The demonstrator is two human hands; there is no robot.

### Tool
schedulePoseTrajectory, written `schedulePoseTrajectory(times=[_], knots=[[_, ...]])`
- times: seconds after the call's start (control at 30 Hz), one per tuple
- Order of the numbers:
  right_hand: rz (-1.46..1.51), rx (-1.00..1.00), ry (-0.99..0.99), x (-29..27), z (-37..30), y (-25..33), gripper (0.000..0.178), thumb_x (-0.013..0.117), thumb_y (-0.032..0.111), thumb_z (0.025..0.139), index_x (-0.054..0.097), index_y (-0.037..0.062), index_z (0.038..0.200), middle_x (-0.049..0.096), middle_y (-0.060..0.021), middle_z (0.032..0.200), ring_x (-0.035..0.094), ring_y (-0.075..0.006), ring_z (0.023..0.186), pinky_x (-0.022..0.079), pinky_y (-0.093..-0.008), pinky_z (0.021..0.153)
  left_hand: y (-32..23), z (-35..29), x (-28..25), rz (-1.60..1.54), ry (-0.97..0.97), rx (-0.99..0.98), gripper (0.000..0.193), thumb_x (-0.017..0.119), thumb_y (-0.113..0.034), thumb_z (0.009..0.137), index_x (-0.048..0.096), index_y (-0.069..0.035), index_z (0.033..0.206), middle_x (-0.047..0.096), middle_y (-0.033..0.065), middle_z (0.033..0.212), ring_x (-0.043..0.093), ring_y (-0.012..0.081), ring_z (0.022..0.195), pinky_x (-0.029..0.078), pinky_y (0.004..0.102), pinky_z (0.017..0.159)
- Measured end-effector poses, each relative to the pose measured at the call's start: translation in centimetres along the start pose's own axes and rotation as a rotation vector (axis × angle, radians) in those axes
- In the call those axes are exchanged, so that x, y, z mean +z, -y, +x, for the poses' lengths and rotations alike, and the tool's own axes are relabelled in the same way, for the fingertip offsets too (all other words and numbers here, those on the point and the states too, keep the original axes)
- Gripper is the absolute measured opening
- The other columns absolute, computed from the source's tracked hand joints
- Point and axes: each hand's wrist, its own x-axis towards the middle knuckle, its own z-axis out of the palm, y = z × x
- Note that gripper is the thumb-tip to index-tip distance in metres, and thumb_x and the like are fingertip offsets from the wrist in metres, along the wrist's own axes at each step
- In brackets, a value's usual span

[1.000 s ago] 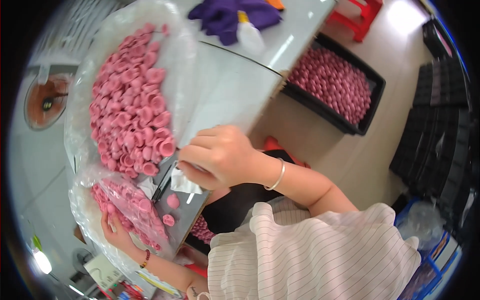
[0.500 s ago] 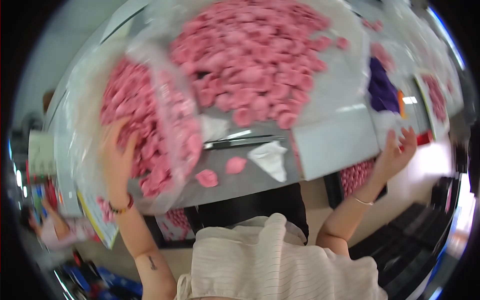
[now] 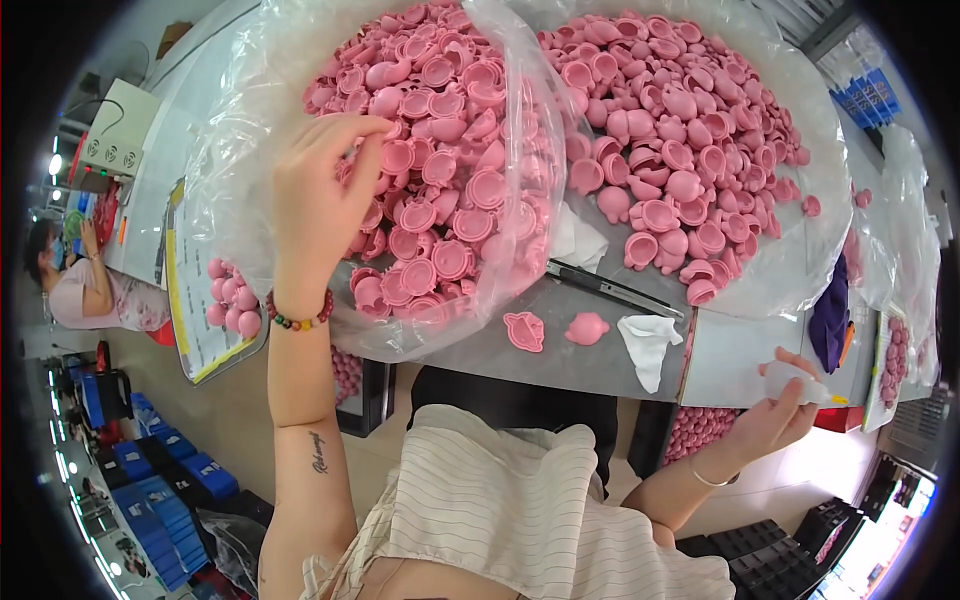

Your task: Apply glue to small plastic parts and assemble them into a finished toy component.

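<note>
My left hand (image 3: 325,190) hovers over the clear plastic bag (image 3: 235,215) on the left, its fingers bent but apart and nothing visible between them. Pink rounded shell pieces (image 3: 425,215), hollow and cup-like, fill that bag. Off to the right, above the table's edge, my right hand (image 3: 775,420) grips a crumpled white cloth (image 3: 793,378) between thumb and fingers. On the grey tabletop between the hands lie an open pink shell (image 3: 524,332) and a closed pink piece (image 3: 587,328), side by side.
A second heap of pink shells (image 3: 680,130) spreads over plastic sheeting at the back right. Black-handled tweezers or a similar slim tool (image 3: 615,288) and a white cloth (image 3: 648,350) lie at the table's middle. A purple cloth (image 3: 830,315) sits far right. Another person (image 3: 95,285) works at left.
The view has swung left. My left hand has come up from among the shells to above the bag. My right hand, empty and spread before, now has a white cloth in its fingers.
</note>
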Motion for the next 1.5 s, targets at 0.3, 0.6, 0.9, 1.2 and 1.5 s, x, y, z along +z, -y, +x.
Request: schedulePoseTrajectory(times=[0.3, 0.6, 0.9, 1.2, 1.5], knots=[[-0.001, 0.055, 0.185, 1.9, -2.4, 0.3, 0.034, 0.055, 0.025, 0.080, 0.053, -0.0047, 0.096, 0.057, -0.0116, 0.081, 0.051, -0.0137, 0.071, 0.038, -0.0229, 0.062, 0.8, -1.0, 0.2, -0.044, 0.145, -0.030, 0.018, 0.063, -0.009, 0.069, 0.059, -0.002, 0.086, 0.059, 0.0091, 0.082, 0.057, 0.0226, 0.074, 0.044, 0.0284, 0.068], [0.216, 0.075, 0.177, 3.2, -2.7, 1.0, 0.033, 0.056, 0.023, 0.077, 0.053, -0.0047, 0.095, 0.055, -0.0112, 0.074, 0.050, -0.0147, 0.070, 0.037, -0.0252, 0.065, 1.0, -1.2, 0.9, -0.036, 0.133, 0.069, 0.026, 0.062, -0.005, 0.062, 0.059, -0.008, 0.088, 0.056, 0.0070, 0.091, 0.053, 0.0248, 0.084, 0.041, 0.0322, 0.076], [0.150, 0.031, 0.285, 4.7, -3.1, 1.7, 0.036, 0.056, 0.024, 0.078, 0.052, -0.0072, 0.096, 0.056, -0.0119, 0.072, 0.050, -0.0143, 0.068, 0.037, -0.0251, 0.066, 0.8, -1.3, 0.7, -0.016, 0.030, 0.207, 0.019, 0.059, -0.001, 0.066, 0.060, -0.007, 0.084, 0.060, 0.0060, 0.085, 0.056, 0.0207, 0.079, 0.043, 0.0294, 0.073], [0.129, 0.040, 0.210, 4.8, -3.1, 1.0, 0.048, 0.045, 0.031, 0.084, 0.038, -0.0069, 0.114, 0.053, -0.0104, 0.061, 0.043, -0.0107, 0.052, 0.031, -0.0194, 0.050, -6.7, -5.8, -0.8, -1.423, 0.308, 0.263, 0.009, 0.059, -0.001, 0.070, 0.059, -0.002, 0.079, 0.060, 0.0114, 0.084, 0.056, 0.0192, 0.070, 0.043, 0.0238, 0.060], [0.228, 0.193, 0.440, 6.7, -5.7, 5.4, 0.051, 0.044, 0.033, 0.083, 0.032, -0.0057, 0.115, 0.056, -0.0133, 0.063, 0.046, -0.0129, 0.043, 0.034, -0.0197, 0.041, -9.5, -11.2, 1.6, -1.137, 0.615, -0.448, 0.021, 0.041, 0.014, 0.063, 0.057, 0.004, 0.074, 0.059, 0.0117, 0.076, 0.055, 0.0120, 0.058, 0.042, 0.0202, 0.050]])
